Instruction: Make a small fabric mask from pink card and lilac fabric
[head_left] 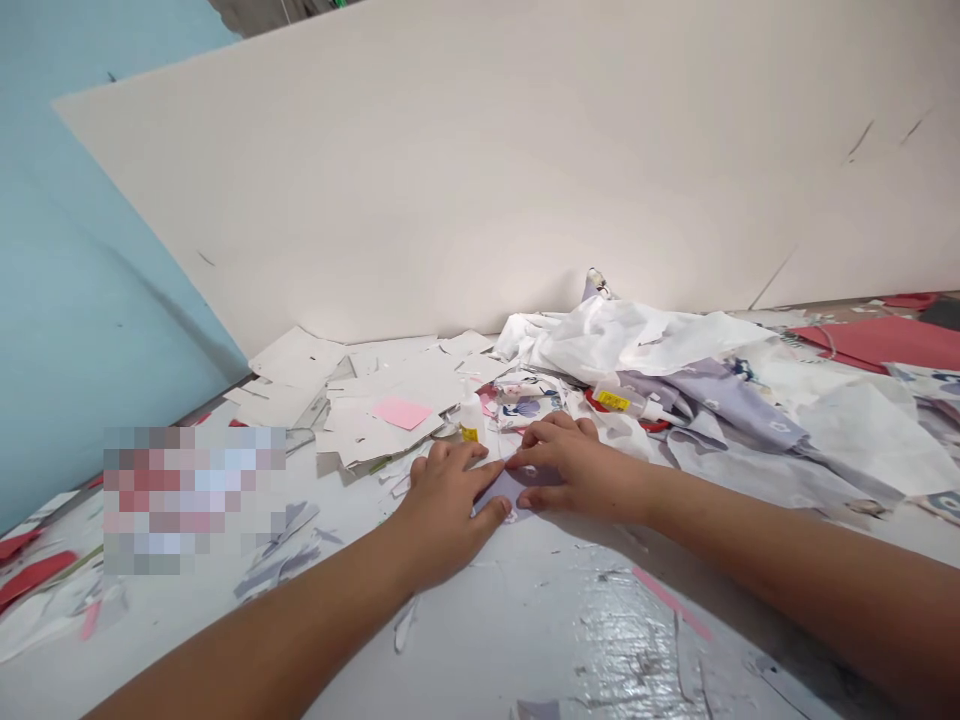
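Observation:
A small lavender cloth piece with white flower marks [513, 492] lies flat on the white work surface. From the left, my left hand [448, 510] presses on it, fingers spread and thumb apart. My right hand [581, 470] rests on its other side, index finger and thumb separated, fingertips down on the cloth. The two index fingertips nearly meet at its far edge. Part of the cloth is hidden beneath my fingers. Just beyond stands a white bottle with a yellow label [471, 415]. Folded patterned cloth [529, 398] lies behind my right hand.
Pale card pieces [300, 365] are heaped at the back left, a pink card [403, 413] on top. White fabric [615, 335] piles up at the right, near a lying clear bottle [630, 402] and red-handled scissors [655, 426]. A pale board [487, 170] stands behind.

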